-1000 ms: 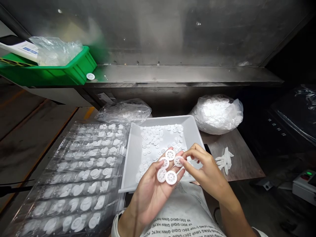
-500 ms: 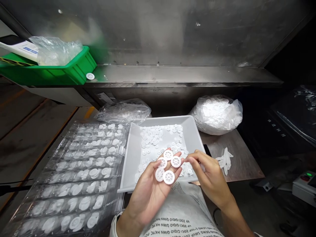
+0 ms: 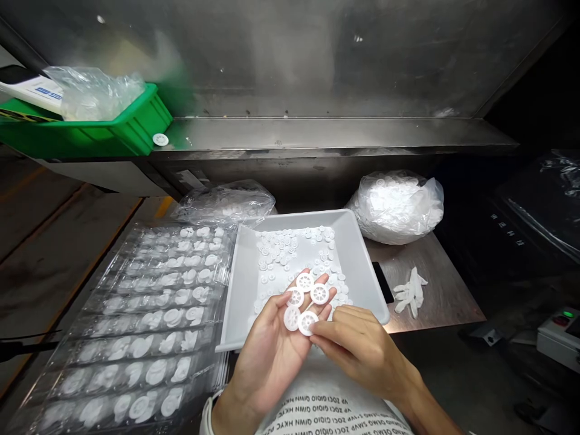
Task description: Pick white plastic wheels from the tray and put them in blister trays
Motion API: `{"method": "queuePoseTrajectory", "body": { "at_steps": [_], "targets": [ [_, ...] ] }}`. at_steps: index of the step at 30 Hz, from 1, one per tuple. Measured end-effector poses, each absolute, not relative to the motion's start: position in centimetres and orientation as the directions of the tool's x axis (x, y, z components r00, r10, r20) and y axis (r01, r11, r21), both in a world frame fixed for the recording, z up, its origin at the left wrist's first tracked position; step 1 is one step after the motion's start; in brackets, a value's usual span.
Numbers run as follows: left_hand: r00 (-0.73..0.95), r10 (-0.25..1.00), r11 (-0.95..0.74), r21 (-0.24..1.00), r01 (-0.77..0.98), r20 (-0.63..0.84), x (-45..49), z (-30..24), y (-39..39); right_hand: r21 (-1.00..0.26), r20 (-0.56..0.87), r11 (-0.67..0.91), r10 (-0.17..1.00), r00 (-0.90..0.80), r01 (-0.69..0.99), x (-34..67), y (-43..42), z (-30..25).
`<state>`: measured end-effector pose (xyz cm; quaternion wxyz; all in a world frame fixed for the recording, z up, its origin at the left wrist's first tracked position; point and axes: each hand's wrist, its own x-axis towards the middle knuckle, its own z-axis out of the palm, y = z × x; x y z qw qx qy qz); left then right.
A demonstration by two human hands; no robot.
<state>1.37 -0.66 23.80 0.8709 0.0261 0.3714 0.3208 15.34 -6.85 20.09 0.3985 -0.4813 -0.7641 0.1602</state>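
Note:
Palm up above the tray's near side, my left hand [image 3: 277, 353] holds several white spoked plastic wheels [image 3: 319, 293] spread over its palm and fingers. My right hand [image 3: 369, 344] has its thumb and forefinger closed on the edge of the lowest wheel [image 3: 307, 322], which still rests against the left palm. Beneath both hands is a grey plastic tray [image 3: 362, 272] with many smaller white wheel-like parts [image 3: 277, 248] scattered over its floor. My hands partly cover the tray's near side.
Left of the tray are clear blister trays [image 3: 149, 320] filled with white parts. Two bags stand behind: a clear bag [image 3: 226, 202] and a full bag [image 3: 399, 208]. White gloves [image 3: 411, 293] and a dark phone-like object [image 3: 383, 283] lie right. A green bin [image 3: 131, 130] sits on the metal shelf [image 3: 294, 134].
My right hand has moved left and down from beside the upper right wheel onto the lowest wheel. The left hand and its wheels have barely shifted.

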Motion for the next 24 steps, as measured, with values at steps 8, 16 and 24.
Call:
{"method": "queuePoseTrajectory", "body": {
  "at_steps": [8,16,24],
  "targets": [
    [0.555,0.602,0.786,0.306,-0.537,-0.574,1.1,23.7,-0.5,-0.523,0.531,0.535,0.813,-0.238,0.663,16.0,-6.8,19.9],
    [0.566,0.593,0.795,0.308,-0.522,-0.572,0.9,23.4,-0.2,-0.463,0.518,0.539,0.809,-0.279,0.704,16.1,-6.4,20.0],
    [0.563,0.585,0.793,0.266,-0.549,-0.584,0.9,23.0,0.1,-0.485,0.632,0.594,0.745,-0.212,0.642,15.8,-5.9,19.5]
  ]
}}
